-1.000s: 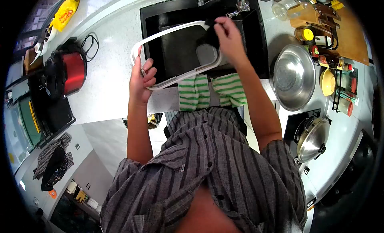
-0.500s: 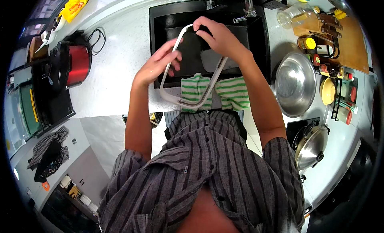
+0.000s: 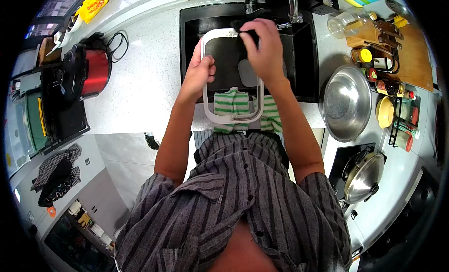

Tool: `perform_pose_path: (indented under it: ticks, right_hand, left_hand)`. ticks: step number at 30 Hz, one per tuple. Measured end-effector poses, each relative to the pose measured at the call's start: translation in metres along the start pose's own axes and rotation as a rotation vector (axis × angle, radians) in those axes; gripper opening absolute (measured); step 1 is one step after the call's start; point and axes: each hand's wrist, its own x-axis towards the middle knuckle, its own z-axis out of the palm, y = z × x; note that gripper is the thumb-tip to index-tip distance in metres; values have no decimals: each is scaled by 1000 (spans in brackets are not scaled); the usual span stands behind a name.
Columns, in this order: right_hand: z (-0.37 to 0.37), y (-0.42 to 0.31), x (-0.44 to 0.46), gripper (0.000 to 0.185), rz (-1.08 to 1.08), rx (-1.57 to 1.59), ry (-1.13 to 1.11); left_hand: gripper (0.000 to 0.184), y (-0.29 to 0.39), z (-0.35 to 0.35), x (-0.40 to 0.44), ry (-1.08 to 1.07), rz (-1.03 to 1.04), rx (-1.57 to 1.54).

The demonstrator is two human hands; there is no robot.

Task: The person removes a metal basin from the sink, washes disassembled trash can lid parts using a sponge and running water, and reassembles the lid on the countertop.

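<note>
- Covering the upper right corner of the white rounded rectangular frame [image 3: 220,118], the right hand [image 3: 266,52] leaves that stretch unseen; something dark beneath its fingers is hard to make out.
- A grey patch in the black sink [image 3: 183,57] is partly masked by the same hand, and the faucet [image 3: 293,8] is cut off by the top edge of the picture.
- The left hand [image 3: 200,75], left of upper centre, is closed round the frame's left side, fingers curled through the opening.
- The right hand is bent, thumb and forefinger close together at the frame's top edge; whether they pinch the frame itself I cannot tell.
- The frame sits at upper centre, its long axis running nearly straight up and down the picture: the short top side over the sink, the short bottom side in front of a green-and-white striped cloth [image 3: 231,101] at the worktop [image 3: 145,61] edge.
</note>
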Motion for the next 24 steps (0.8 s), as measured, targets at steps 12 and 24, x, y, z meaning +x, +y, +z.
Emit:
perform_pose_path:
  ticks: [12, 24]
  right_hand:
    - [56, 24, -32, 13, 248, -211, -74]
    - [63, 16, -20, 15, 249, -81, -33]
  left_hand:
    - [58, -18, 43, 7, 52, 111, 17]
    - [58, -25, 50, 22, 82, 207, -50]
